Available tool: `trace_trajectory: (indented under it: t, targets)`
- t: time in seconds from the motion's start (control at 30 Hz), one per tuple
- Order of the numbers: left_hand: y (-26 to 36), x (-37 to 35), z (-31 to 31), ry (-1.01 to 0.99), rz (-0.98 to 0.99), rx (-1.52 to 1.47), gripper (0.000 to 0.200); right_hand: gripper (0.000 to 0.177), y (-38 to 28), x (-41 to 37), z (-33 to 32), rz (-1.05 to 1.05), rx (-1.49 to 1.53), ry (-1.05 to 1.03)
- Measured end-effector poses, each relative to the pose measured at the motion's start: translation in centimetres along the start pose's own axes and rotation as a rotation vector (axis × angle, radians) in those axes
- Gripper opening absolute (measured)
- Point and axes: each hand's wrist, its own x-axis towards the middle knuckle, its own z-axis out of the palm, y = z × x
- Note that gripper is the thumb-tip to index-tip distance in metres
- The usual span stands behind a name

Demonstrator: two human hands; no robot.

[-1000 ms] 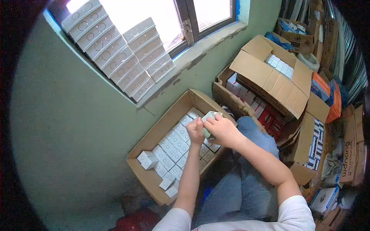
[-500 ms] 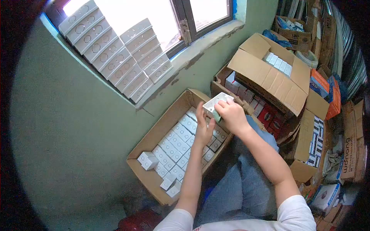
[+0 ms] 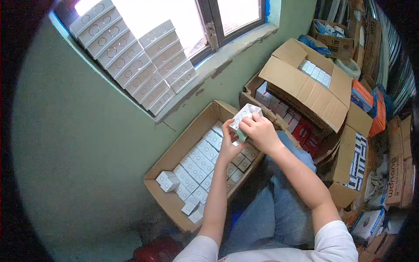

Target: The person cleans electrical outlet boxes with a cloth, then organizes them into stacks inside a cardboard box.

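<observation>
A white box (image 3: 245, 112) with round marks is held up above the carton, its open side showing. My left hand (image 3: 229, 142) grips its left edge between thumb and fingers. My right hand (image 3: 258, 131) is closed at its right side, with the fingers at the rim and a small green cloth-like piece (image 3: 241, 134) below them. Which fingers hold the green piece is hard to make out. Beneath, rows of white boxes (image 3: 192, 168) fill much of an open cardboard carton (image 3: 163, 205).
Stacked white boxes (image 3: 131, 65) stand on the window sill (image 3: 218, 65). On the right are an open carton (image 3: 305, 96), another carton with black-and-white packets (image 3: 358, 159) and orange packages (image 3: 378, 111). My legs (image 3: 257, 214) are below.
My left hand has closed on the white box, where its fingers were spread beside it before. The box has tilted slightly, and my right hand has shifted a little.
</observation>
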Motion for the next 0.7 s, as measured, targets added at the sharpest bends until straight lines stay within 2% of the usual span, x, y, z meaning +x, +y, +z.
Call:
trace_trajectory:
  t: [0.23,0.33,0.43,0.53,0.67,0.7]
  targets:
    - [-0.1,0.2,0.4,0.154,0.059,0.028,0.089,0.018,-0.3,0.0,1.0,-0.037,0.054,-0.008]
    - [0.3,0.0,0.0,0.243,0.011,0.192,0.087,0.019,0.0,0.0,1.1,-0.059,0.097,-0.056]
    - [1.0,-0.2,-0.5,0.325,0.297,0.668,0.085,0.016,0.8,-0.1,1.0,-0.015,0.112,-0.045]
    - [1.7,-0.7,0.5,0.305,0.312,0.685,0.087,0.009,2.3,0.5,-0.4,0.097,-0.034,-0.045]
    - [1.5,-0.7,0.6,0.317,0.455,0.862,0.094,0.006,2.0,-0.4,0.4,0.050,-0.076,-0.109]
    - [1.5,-0.7,0.5,0.327,0.424,0.908,0.097,0.008,1.7,-0.5,0.5,0.036,0.017,-0.120]
